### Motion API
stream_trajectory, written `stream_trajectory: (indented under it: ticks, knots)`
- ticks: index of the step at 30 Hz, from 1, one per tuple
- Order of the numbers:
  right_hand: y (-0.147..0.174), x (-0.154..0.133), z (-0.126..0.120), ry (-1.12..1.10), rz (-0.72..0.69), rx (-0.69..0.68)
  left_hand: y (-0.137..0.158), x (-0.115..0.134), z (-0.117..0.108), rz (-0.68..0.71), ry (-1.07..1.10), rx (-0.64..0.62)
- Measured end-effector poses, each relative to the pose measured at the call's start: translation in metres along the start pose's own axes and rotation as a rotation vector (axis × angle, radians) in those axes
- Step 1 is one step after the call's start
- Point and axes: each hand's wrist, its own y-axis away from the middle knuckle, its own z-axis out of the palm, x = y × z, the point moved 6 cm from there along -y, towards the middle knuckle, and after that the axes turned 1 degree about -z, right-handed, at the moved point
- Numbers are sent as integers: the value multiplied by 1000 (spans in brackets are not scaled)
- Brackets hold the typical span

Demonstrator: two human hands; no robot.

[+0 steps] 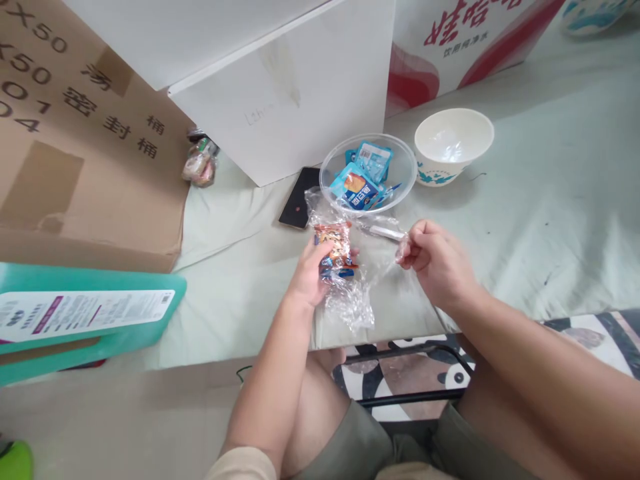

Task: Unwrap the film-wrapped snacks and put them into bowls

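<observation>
Left fingers point(320, 251) grip an orange packet point(337, 235), apparently still inside a clear plastic bag point(354, 308) that the right fingers point(419, 254) pinch, with blue packets point(356, 187) already in a transparent bowl point(331, 162).

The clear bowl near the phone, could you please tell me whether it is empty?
Not empty: several blue packets lie inside the clear bowl, visible through its open top.

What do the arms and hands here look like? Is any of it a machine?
No machine: a person's own. The left hand and right hand are ungloved, with no watch on either wrist. A beige sleeve ends above the left elbow; the right sleeve is out of view.
</observation>
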Motion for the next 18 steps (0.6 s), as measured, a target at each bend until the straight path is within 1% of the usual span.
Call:
stream_trajectory:
  ticks: [2, 3, 5, 6, 7, 8, 9, 10, 11, 13, 14, 16, 18]
  knots:
    - [1, -7, -3, 8, -110, 18, -1, -1, 0, 33, -57, 44]
    - [4, -13, -6, 57, -201, 42, -1, -2, 0, 48, -85, 72]
    - [15, -31, -5, 222, -462, 66, 0, -3, -3, 93, -177, 134]
    - [23, -41, -1, 306, -617, 37, 1, -2, -4, 137, -249, 160]
    - [33, -48, 7, 378, -760, -29, 3, 0, -5, 195, -335, 187]
    - [43, -52, 15, 436, -871, -117, 5, 3, -6, 264, -431, 218]
    - [51, -53, 24, 481, -939, -207, 9, 7, -7, 340, -529, 260]
    - [56, -51, 31, 519, -962, -281, 13, 12, -8, 420, -625, 312]
    - [58, -47, 37, 557, -946, -327, 19, 17, -8, 498, -718, 364]
    - [56, -35, 44, 633, -855, -367, 29, 24, -3, 627, -900, 422]
    - [53, -30, 46, 668, -806, -375, 34, 26, 1, 672, -985, 417]
    - [46, -19, 47, 736, -711, -375, 39, 25, 11, 701, -1133, 361]
    - [38, -11, 44, 784, -626, -343, 40, 21, 15, 648, -1230, 318]
